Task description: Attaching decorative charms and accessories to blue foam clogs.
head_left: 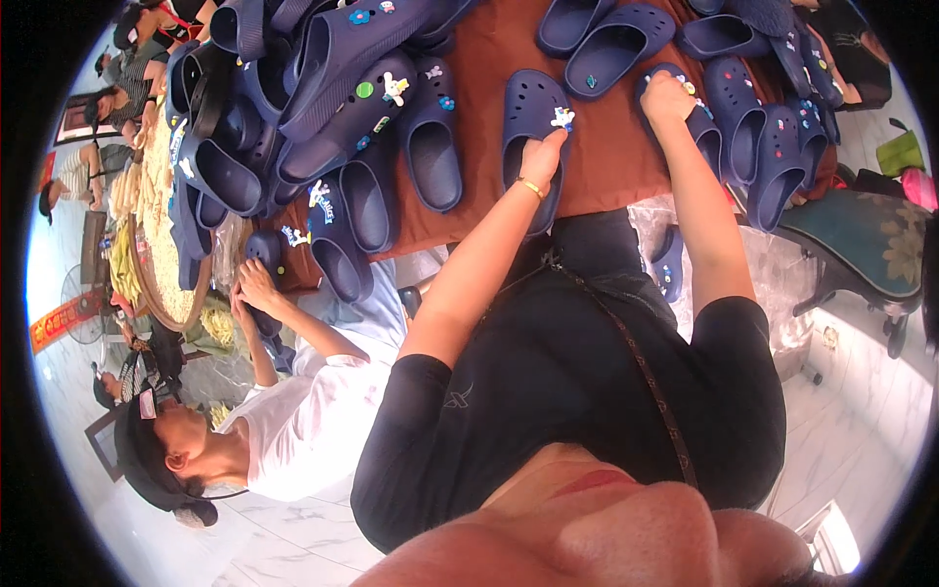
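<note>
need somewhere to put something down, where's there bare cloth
Bare brown cloth shows between the clog at the left hand and the right hand. A narrower strip lies between that clog and the neighbouring clog left of it. Crowded: the clog pile at left and the clog cluster at right.

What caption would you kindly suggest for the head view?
Left hand and right hand each on a decorated navy clog, more clogs around on brown cloth.

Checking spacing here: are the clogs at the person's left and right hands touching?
Apart: in the head view, brown cloth shows between the left clog and the right clog.
</note>
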`<state>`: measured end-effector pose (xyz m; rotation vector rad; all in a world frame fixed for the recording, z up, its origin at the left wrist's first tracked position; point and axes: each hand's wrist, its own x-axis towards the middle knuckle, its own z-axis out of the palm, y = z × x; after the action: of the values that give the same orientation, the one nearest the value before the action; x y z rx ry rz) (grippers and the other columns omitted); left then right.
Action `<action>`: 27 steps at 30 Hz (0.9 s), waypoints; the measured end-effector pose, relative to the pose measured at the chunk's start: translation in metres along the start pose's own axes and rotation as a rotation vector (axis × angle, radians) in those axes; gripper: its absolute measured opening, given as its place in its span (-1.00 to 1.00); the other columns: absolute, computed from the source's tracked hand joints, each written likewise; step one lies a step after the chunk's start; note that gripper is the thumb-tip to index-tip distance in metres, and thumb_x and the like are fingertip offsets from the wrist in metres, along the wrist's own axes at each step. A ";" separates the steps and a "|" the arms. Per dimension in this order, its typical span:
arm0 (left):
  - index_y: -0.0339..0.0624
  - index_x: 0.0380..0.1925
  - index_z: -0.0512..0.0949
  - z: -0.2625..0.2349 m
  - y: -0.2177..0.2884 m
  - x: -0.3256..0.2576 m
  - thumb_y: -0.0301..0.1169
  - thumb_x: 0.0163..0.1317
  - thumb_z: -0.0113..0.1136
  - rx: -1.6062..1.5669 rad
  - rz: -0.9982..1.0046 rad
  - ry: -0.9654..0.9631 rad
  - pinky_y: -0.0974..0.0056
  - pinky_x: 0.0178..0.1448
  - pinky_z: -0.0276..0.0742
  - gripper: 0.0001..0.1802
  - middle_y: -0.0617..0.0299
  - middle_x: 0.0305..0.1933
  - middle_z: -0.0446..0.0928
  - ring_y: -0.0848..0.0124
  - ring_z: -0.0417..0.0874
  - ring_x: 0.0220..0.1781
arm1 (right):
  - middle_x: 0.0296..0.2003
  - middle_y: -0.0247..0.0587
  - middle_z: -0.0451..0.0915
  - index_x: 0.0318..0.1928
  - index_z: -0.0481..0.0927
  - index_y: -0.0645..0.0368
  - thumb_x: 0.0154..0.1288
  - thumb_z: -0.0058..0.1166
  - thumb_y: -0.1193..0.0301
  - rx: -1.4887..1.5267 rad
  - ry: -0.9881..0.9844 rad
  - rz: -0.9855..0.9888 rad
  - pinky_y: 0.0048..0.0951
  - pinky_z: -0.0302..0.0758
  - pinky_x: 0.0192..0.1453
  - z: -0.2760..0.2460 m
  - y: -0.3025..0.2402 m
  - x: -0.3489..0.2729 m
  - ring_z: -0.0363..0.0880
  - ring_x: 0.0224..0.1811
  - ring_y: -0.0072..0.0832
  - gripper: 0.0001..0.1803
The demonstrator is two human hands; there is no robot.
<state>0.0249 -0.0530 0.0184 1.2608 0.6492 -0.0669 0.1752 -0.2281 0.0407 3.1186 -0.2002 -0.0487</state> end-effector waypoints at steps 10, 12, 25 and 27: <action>-0.47 -0.18 0.47 -0.015 -0.002 -0.001 -0.41 0.02 0.13 0.069 -0.003 -0.095 0.35 -0.06 0.38 -0.62 0.15 -0.15 0.51 0.37 0.51 -0.13 | -0.51 -0.17 0.56 -0.39 0.54 0.25 0.00 0.21 0.25 1.027 -0.327 -0.254 -0.45 0.40 -0.33 0.023 -0.034 -0.015 0.53 -0.41 -0.43 -0.70; -0.45 -0.20 0.48 -0.012 0.000 0.001 -0.43 0.01 0.12 0.017 0.000 -0.127 0.35 -0.08 0.39 -0.65 0.17 -0.17 0.52 0.38 0.51 -0.15 | -0.55 -0.26 0.54 -0.44 0.55 0.28 0.00 0.22 0.29 1.155 -0.566 -0.290 -0.49 0.37 -0.41 0.020 -0.057 -0.018 0.46 -0.51 -0.52 -0.72; -0.33 -0.11 0.47 -0.015 -0.026 0.009 -0.42 -0.01 0.08 0.081 0.291 -0.142 0.31 0.06 0.36 -0.60 0.19 -0.10 0.52 0.33 0.50 -0.05 | -0.47 -0.04 0.60 -0.46 0.55 0.25 -0.21 0.32 0.26 0.435 -0.451 -0.517 -0.29 0.45 -0.27 0.003 -0.105 -0.004 0.58 -0.37 -0.27 -0.65; -0.33 -0.12 0.47 -0.016 -0.028 0.012 -0.42 0.01 0.08 0.121 0.134 -0.162 0.36 -0.02 0.36 -0.62 0.25 -0.15 0.50 0.41 0.47 -0.12 | -0.55 -0.18 0.56 -0.51 0.53 0.21 -0.14 0.32 0.29 0.577 -0.474 -0.565 -0.39 0.41 -0.36 0.015 -0.097 -0.001 0.50 -0.47 -0.45 -0.71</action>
<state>0.0167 -0.0439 -0.0138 1.3964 0.4247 -0.0976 0.1859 -0.1315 0.0240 3.5308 0.8111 -0.8814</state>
